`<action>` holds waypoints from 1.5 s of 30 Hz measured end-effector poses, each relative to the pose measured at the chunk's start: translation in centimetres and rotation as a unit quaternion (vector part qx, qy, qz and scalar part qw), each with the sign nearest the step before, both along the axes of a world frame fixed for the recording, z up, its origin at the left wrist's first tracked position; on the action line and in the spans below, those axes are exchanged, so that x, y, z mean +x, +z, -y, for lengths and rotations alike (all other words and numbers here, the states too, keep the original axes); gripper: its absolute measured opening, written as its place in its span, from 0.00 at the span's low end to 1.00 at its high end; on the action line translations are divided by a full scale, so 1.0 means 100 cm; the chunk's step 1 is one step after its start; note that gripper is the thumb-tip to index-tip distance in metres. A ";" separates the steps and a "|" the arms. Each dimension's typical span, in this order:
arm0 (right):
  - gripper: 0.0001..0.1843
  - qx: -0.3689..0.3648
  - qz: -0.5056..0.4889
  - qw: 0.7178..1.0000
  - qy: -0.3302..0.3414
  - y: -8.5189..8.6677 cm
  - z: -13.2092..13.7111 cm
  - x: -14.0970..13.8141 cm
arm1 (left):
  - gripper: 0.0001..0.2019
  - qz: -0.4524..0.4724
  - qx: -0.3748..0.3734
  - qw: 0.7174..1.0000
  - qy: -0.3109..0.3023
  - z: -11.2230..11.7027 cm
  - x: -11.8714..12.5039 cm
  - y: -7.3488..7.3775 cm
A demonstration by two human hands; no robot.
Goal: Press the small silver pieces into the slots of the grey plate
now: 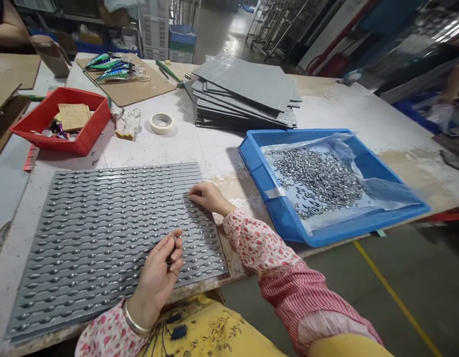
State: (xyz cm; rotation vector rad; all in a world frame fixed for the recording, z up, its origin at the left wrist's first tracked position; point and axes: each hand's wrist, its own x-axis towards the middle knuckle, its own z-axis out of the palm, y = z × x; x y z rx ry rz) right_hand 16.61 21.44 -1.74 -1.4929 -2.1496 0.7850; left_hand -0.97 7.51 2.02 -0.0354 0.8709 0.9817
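Note:
A grey ridged board (118, 233) lies on the table in front of me, lined with rows of small shiny spindle-shaped metal pieces. Over its front part my left hand (158, 272) is turned palm up, fingers curled around a few dark metal pieces (172, 254). My right hand (209, 197) reaches to the board's right edge, thumb and fingers pinched together at the upper rows; whatever is between the fingertips is hidden. To the right, a blue tray (296, 225) with a plastic liner contains a heap of similar metal pieces (320, 176).
Behind the board stand a red bin (90, 136) with a tan block, a roll of tape (162, 124) and a stack of grey boards (248, 84). Green-blue fishing lures (114, 69) lie on a brown board (147, 89). Another person's arm (8, 29) shows at upper left.

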 end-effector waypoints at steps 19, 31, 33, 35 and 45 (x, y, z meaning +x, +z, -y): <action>0.10 -0.099 -0.269 0.943 0.168 0.036 0.067 -0.018 | 0.12 -0.063 0.038 0.997 0.032 0.000 0.010 -0.004; 0.11 -0.119 -0.360 0.925 -0.035 0.016 0.051 0.002 | 0.13 -0.048 0.051 0.998 0.005 -0.001 0.011 -0.002; 0.09 -0.065 -0.293 0.952 -0.062 0.009 0.032 0.017 | 0.11 -0.047 0.052 0.998 0.002 0.000 0.010 -0.002; 0.05 -0.007 -0.186 0.981 -0.052 0.002 0.017 0.029 | 0.09 -0.047 0.046 0.998 0.009 0.001 0.010 -0.004; 0.03 0.002 -0.049 0.998 -0.029 -0.011 0.001 0.034 | 0.08 -0.051 0.033 0.998 -0.004 0.002 0.009 -0.008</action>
